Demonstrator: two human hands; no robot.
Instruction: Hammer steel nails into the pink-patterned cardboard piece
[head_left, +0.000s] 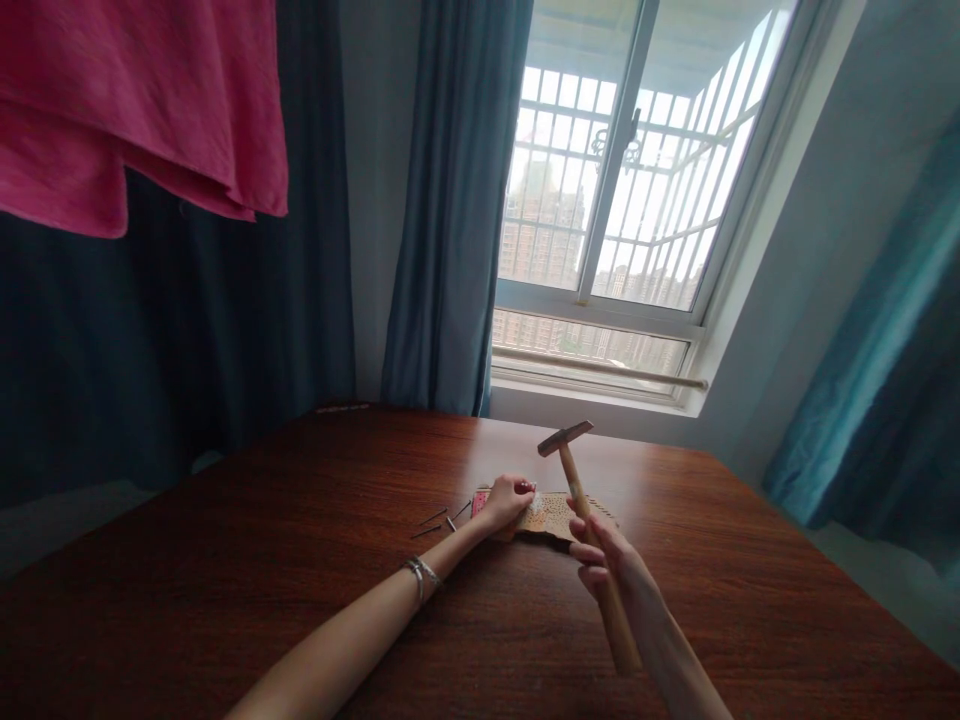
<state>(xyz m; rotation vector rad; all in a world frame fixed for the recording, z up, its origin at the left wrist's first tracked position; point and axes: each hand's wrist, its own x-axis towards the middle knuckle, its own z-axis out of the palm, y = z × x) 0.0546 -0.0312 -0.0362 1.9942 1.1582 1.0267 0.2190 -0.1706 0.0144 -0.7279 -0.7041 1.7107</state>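
My right hand (609, 560) is wrapped round the wooden handle of a small hammer (577, 480), whose metal head is raised above the table. My left hand (508, 503) rests on a flat piece of wood (551, 517) with many small holes in it, fingers pinched together at the board's left end; what they pinch is too small to make out. A bracelet sits on my left wrist. A few loose nails (439, 520) lie on the table just left of the board.
The dark wooden table (300, 560) stretches wide on all sides of the board. Behind it are a barred window (607, 200), blue curtains (450, 220) and a pink cloth (135, 100) hanging at upper left.
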